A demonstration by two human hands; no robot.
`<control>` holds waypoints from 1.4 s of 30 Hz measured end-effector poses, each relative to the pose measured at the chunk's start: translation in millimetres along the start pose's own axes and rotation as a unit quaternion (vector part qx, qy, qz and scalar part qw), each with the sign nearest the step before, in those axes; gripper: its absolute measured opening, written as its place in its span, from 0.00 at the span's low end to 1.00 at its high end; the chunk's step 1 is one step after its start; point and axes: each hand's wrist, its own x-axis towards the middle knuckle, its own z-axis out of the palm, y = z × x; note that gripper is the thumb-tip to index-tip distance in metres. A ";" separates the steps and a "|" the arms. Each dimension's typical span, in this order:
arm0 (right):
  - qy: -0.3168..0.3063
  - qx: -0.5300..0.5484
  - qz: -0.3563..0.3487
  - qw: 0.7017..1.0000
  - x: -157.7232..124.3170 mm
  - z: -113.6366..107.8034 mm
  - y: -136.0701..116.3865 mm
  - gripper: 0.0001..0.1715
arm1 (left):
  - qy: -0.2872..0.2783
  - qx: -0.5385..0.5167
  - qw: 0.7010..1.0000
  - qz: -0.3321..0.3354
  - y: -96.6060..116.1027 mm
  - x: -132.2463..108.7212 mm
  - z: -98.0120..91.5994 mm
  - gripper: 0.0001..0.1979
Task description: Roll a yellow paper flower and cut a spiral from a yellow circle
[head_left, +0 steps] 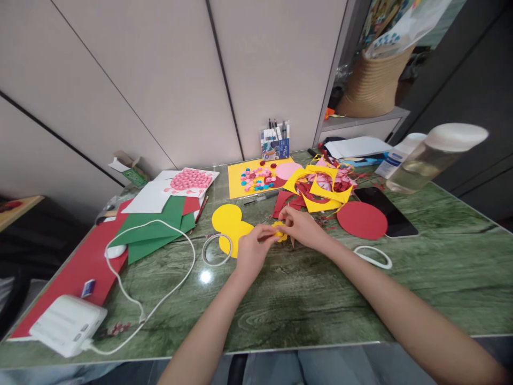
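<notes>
Between my two hands is a small yellow paper flower [280, 233] with a scalloped edge, held just above the green table. My left hand [256, 247] pinches its left side with thumb and forefinger. From the right, my right hand [300, 226] pinches the flower's upper right edge, and its fingertips hide part of it. Yellow paper circles [227, 218] lie left of my left hand, with a roll of tape [217, 250] overlapping them. Dark red paper scraps [285, 203] sit just beyond my hands.
Yellow cut-outs [345, 199] and a red circle [363, 220] lie to the right, by a phone [395, 214] and a bottle [430, 160]. Pompoms rest on a yellow sheet [234, 184]. Green paper [160, 235], a white cable [191, 267] and a white power adapter [66, 326] lie left.
</notes>
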 end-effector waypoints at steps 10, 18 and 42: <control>-0.009 -0.080 -0.173 0.982 -4.3 -8.2 -14.2 0.09 | -0.049 -0.164 0.975 -0.143 -16.9 15.2 -13.3 0.17; -0.065 -0.100 -0.234 0.965 -1.4 -5.7 -8.2 0.09 | -0.101 -0.179 0.964 -0.165 -14.6 14.8 -19.3 0.22; 0.035 -0.101 -0.217 0.970 -1.9 1.3 -7.6 0.03 | -0.035 -0.287 0.938 -0.190 -17.1 8.1 -3.0 0.18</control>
